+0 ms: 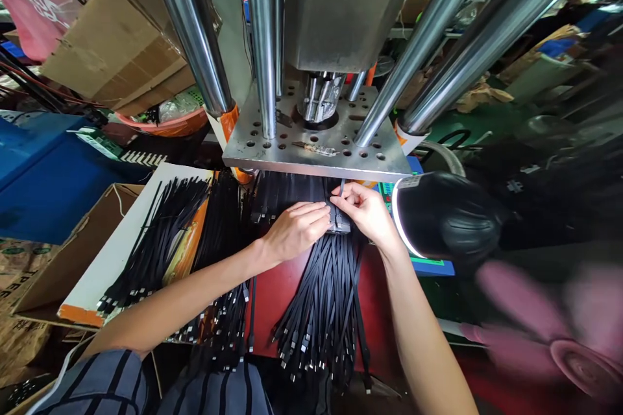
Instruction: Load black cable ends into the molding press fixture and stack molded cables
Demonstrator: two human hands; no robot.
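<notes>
Below the front edge of a steel press plate [316, 159], both my hands are at a small metal block [339, 225]. My left hand [300, 228] lies at the block's left side, palm down, fingers pressed together; what is under them is hidden. My right hand [363, 207] pinches a flat black cable [341, 188] between thumb and forefinger, just above the block. A thick bundle of flat black cables [326, 305] with metal plugs fans out from the block toward me, over the red surface [280, 292].
More black cables [160, 233] lie on a white board [92, 272] at the left, beside a cardboard box [63, 259]. Steel columns [263, 45] rise from the plate. A black lamp [448, 217] is right of my right hand; a pink fan [574, 363] is lower right.
</notes>
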